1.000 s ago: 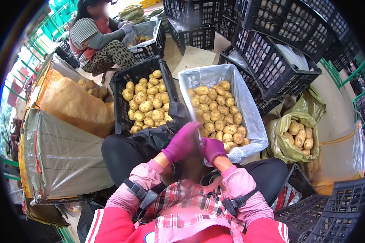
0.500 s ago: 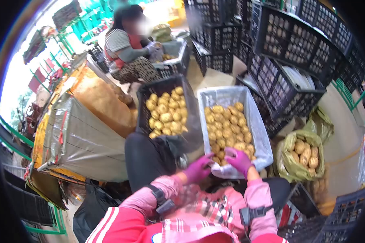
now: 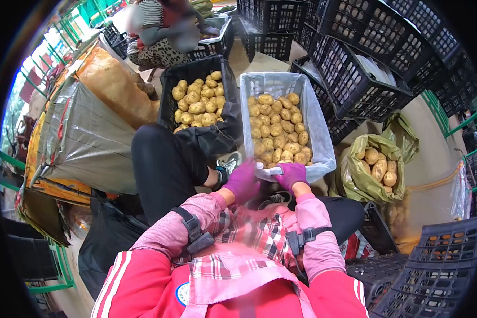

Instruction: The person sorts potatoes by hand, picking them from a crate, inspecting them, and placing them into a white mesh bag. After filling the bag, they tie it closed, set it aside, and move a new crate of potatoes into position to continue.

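A crate lined with clear plastic (image 3: 323, 137) stands in front of me, with many potatoes (image 3: 277, 127) inside. At its near rim, my right hand (image 3: 291, 176) is closed on the liner's edge. My left hand (image 3: 242, 182) is beside the near left corner, smeared by motion, so its fingers and any hold on the liner are unclear. Both hands wear purple gloves. Left of this crate is a black-lined crate (image 3: 229, 87) that also holds potatoes (image 3: 199, 103).
An open green sack (image 3: 350, 172) of potatoes stands at the right. Black crates (image 3: 376, 37) are stacked behind it. Another person (image 3: 161, 32) crouches at the upper left by a crate. A large covered bundle (image 3: 90, 138) is at the left.
The view has tilted down, so the crates appear higher. My right hand has gone from over the near potatoes to the near rim. My left hand is now blurred beside the corner.
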